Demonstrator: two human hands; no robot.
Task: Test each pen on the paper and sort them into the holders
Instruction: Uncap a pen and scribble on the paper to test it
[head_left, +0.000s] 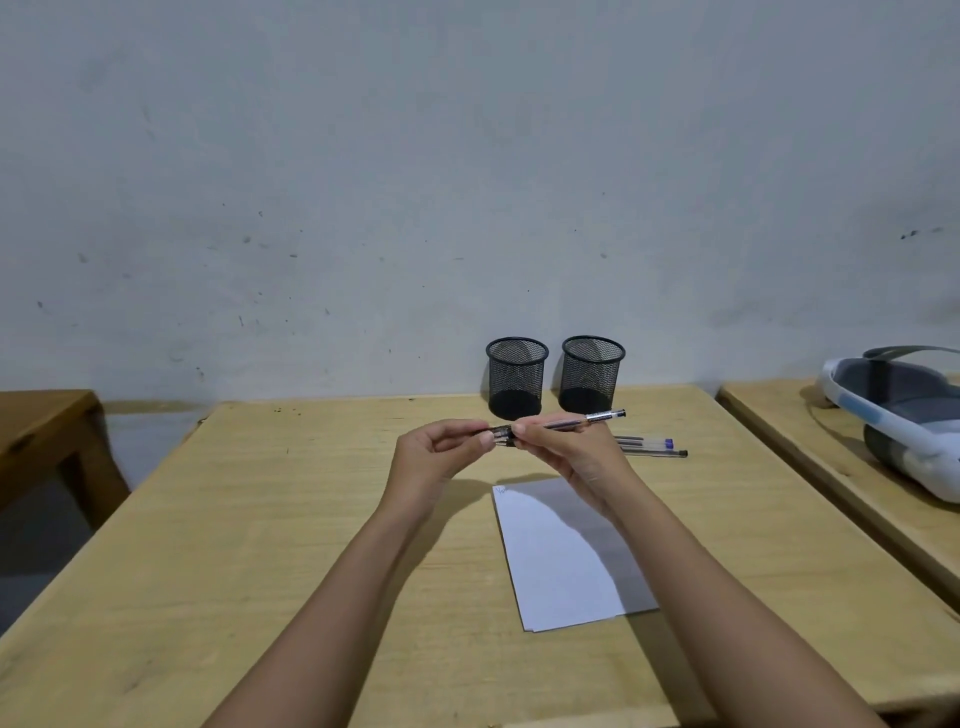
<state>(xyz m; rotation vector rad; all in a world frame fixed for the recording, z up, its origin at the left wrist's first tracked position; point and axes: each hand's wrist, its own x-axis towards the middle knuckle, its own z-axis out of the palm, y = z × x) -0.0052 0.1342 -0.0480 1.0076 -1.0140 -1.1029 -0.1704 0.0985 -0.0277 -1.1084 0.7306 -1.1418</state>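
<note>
Pen in hand: the pen (571, 422) is being held in the air above the counter (311, 519), between the two holders and the paper (561, 561).
Long axis: it is lying almost level, running from 9 o'clock to 3 o'clock, with the free end rising a little toward 2 o'clock.
Left hand: the left hand (441, 457) is pinching the 9 o'clock end with its fingers (485, 439) curled in.
Right hand: the right hand (569, 457) is gripping the barrel just beside it, so the two hands are nearly touching.
Likely step: I am judging that the cap is being pulled off or pushed on.
Next target: the paper is lying at 6 o'clock from the hands, nearer to the right hand; the left holder (517, 374) and the right holder (592, 371) are standing at 12 o'clock.
Waiting pens: the spare pens (649, 446) are lying on the counter at 3 o'clock from the right hand.
Hard to see: the fingers are covering the pen's 9 o'clock end, so I cannot tell cap from tip; the right hand is hiding part of the spare pens, so their number is uncertain; a small mark on the paper's far left corner is unreadable.
</note>
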